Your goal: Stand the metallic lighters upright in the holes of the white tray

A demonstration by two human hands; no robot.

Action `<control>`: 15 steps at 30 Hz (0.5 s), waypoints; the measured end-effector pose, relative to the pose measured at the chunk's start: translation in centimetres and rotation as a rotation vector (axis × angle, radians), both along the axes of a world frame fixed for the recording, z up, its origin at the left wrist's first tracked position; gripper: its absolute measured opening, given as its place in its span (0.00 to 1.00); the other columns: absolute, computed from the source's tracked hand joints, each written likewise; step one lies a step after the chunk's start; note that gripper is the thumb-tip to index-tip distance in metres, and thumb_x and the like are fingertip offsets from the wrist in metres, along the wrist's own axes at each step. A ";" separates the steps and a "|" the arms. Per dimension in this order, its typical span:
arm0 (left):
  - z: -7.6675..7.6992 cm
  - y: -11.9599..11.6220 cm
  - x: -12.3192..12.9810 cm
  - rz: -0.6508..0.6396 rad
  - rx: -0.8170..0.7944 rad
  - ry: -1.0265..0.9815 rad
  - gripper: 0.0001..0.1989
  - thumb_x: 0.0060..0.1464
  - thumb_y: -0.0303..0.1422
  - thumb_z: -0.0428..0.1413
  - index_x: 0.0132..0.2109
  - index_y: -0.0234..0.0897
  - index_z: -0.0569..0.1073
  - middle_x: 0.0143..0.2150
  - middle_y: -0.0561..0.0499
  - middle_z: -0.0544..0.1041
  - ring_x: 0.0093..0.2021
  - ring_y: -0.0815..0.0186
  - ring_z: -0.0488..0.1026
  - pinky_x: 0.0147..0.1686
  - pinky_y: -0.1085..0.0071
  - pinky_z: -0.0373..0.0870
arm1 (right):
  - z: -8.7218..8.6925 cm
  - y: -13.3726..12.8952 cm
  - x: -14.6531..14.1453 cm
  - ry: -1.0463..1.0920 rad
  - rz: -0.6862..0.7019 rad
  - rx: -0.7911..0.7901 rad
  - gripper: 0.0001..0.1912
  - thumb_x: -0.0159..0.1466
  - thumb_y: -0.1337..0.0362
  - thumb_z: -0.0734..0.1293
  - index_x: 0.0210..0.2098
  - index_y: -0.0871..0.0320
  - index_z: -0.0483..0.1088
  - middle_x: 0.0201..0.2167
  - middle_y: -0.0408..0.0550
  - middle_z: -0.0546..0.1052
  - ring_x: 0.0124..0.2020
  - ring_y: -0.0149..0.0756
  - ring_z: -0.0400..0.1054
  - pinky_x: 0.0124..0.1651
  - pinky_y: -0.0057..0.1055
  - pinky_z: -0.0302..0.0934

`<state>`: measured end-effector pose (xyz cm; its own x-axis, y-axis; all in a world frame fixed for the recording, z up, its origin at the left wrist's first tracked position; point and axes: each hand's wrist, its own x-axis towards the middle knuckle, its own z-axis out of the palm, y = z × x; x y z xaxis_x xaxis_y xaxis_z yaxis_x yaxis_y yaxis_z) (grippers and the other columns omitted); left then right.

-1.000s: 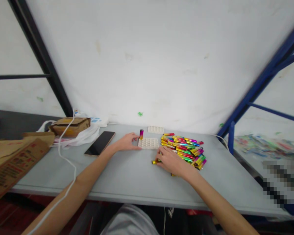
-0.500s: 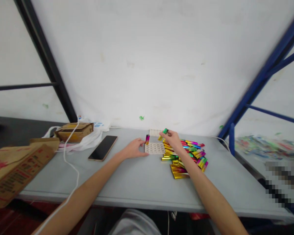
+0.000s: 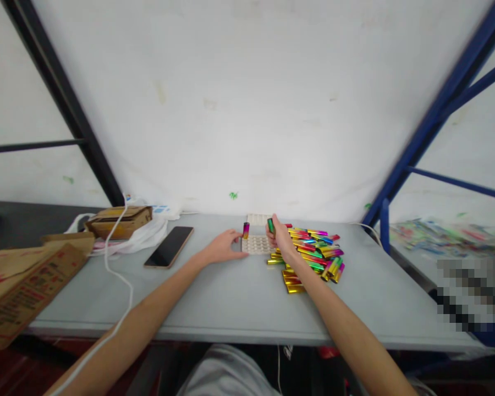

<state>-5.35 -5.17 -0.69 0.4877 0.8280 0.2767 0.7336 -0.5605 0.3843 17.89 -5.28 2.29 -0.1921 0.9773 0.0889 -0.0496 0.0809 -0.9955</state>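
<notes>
Fingers (image 3: pixel 274 221) of the right hand (image 3: pixel 282 240) gripped a green-topped tube (image 3: pixel 271 225) — slightly tilted, at the right end of the white tray (image 3: pixel 258 246). The left hand (image 3: pixel 220 247) had thumb and fingers parted wide at the tray's left end, near a standing purple tube (image 3: pixel 246 230). Both arms (image 3: pixel 334 311) slanted inward — the right one crossing before the tube pile (image 3: pixel 313 256).

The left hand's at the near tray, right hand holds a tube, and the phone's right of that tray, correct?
Wrong side: the phone lies left of the near tray, as the head view shows. The left hand is at that tray, and the right hand holds a tube.
</notes>
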 end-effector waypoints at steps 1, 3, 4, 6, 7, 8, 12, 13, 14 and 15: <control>0.0 0.0 0.0 -0.004 -0.001 0.000 0.32 0.50 0.52 0.63 0.54 0.33 0.77 0.41 0.45 0.74 0.41 0.56 0.72 0.44 0.64 0.69 | 0.0 -0.1 -0.2 -0.001 -0.014 -0.034 0.34 0.63 0.28 0.54 0.25 0.52 0.55 0.17 0.34 0.50 0.16 0.26 0.40 0.19 0.26 0.37; 0.0 0.0 -0.1 -0.009 0.004 -0.005 0.31 0.50 0.53 0.63 0.53 0.34 0.78 0.41 0.46 0.74 0.40 0.56 0.72 0.43 0.64 0.69 | -0.1 -0.2 -0.6 -0.018 -0.044 -0.077 0.34 0.65 0.30 0.51 0.21 0.51 0.50 0.16 0.35 0.48 0.16 0.27 0.39 0.19 0.28 0.36; 0.0 0.0 -0.1 -0.010 0.008 -0.009 0.31 0.50 0.53 0.63 0.52 0.35 0.78 0.40 0.46 0.75 0.40 0.56 0.72 0.43 0.64 0.69 | -0.2 -0.3 -0.8 -0.034 -0.064 -0.083 0.33 0.65 0.31 0.51 0.21 0.51 0.48 0.15 0.35 0.47 0.16 0.28 0.38 0.19 0.28 0.35; 0.0 0.0 -0.2 -0.008 0.014 -0.016 0.30 0.49 0.54 0.63 0.50 0.35 0.79 0.40 0.46 0.75 0.39 0.56 0.72 0.43 0.63 0.69 | -0.5 -0.5 -1.1 -0.074 -0.100 -0.080 0.30 0.67 0.35 0.51 0.20 0.50 0.47 0.14 0.36 0.47 0.16 0.29 0.39 0.18 0.29 0.36; -0.1 0.0 -0.2 -0.006 0.015 -0.018 0.30 0.49 0.54 0.63 0.50 0.36 0.79 0.40 0.46 0.75 0.39 0.56 0.72 0.43 0.63 0.69 | -0.6 -0.6 -1.2 -0.091 -0.112 -0.074 0.29 0.68 0.37 0.50 0.20 0.50 0.48 0.14 0.37 0.48 0.15 0.29 0.39 0.18 0.29 0.37; -0.1 0.0 -0.2 -0.006 0.016 -0.020 0.30 0.49 0.55 0.63 0.50 0.36 0.79 0.40 0.46 0.76 0.39 0.56 0.72 0.43 0.63 0.69 | -0.8 -0.7 -1.3 -0.100 -0.120 -0.066 0.27 0.68 0.40 0.50 0.20 0.50 0.49 0.14 0.37 0.49 0.15 0.30 0.39 0.18 0.29 0.38; -0.2 0.0 -0.3 -0.006 0.012 -0.020 0.31 0.49 0.53 0.63 0.53 0.36 0.78 0.41 0.46 0.76 0.40 0.56 0.73 0.44 0.64 0.70 | -1.3 -0.7 -1.2 -0.103 -0.113 -0.047 0.27 0.68 0.42 0.51 0.20 0.51 0.53 0.14 0.38 0.52 0.15 0.30 0.43 0.19 0.29 0.42; -0.2 0.0 -0.2 -0.007 0.009 -0.018 0.32 0.49 0.53 0.63 0.54 0.36 0.78 0.41 0.46 0.75 0.41 0.56 0.73 0.44 0.64 0.70 | -1.4 -0.6 -1.2 -0.110 -0.108 -0.039 0.28 0.68 0.40 0.51 0.21 0.52 0.54 0.14 0.38 0.53 0.15 0.30 0.44 0.19 0.29 0.43; -0.1 0.0 -0.2 -0.007 0.006 -0.016 0.32 0.49 0.53 0.63 0.54 0.35 0.78 0.41 0.45 0.75 0.41 0.55 0.73 0.44 0.63 0.70 | -1.4 -0.5 -1.1 -0.123 -0.100 -0.024 0.29 0.67 0.37 0.51 0.21 0.52 0.56 0.14 0.38 0.53 0.15 0.30 0.46 0.20 0.29 0.44; -0.1 -0.1 -0.2 -0.006 0.004 -0.014 0.32 0.49 0.53 0.63 0.53 0.34 0.78 0.41 0.45 0.75 0.41 0.55 0.73 0.44 0.63 0.70 | -1.4 -0.3 -1.1 -0.140 -0.086 -0.001 0.31 0.66 0.34 0.51 0.22 0.52 0.58 0.14 0.37 0.54 0.16 0.31 0.47 0.20 0.29 0.45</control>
